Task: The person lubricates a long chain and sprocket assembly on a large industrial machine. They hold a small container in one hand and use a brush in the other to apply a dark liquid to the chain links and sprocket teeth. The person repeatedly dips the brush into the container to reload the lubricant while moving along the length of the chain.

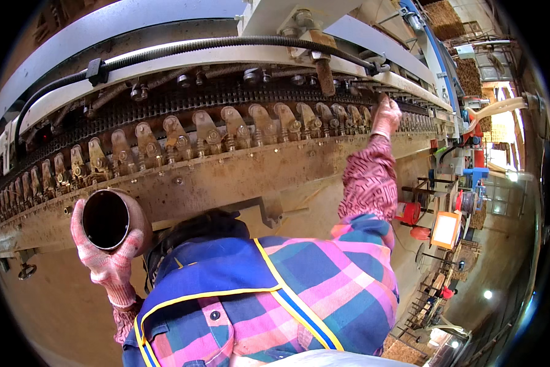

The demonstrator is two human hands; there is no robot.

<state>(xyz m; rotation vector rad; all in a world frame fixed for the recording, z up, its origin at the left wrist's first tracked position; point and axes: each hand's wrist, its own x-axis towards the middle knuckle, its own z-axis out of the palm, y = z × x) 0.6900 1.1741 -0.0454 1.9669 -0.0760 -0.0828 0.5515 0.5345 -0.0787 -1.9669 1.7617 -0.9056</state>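
Left hand [107, 260], gloved, fingers wrapped around a dark brown cup [111, 219], held low at the left just below the machine's rusty rail [226, 177]; the cup's open mouth faces the camera, its long axis running away toward the rail. Right hand [386, 116], gloved, arm stretched up and away, fingers curled at the row of metal clamps [238, 128] on the chain; whether it grips anything cannot be told. Black corrugated hose [226, 46] arcs above. Plaid shirt and blue vest [269, 300] fill the foreground. Orange-lit box [445, 229] stands well apart, right.
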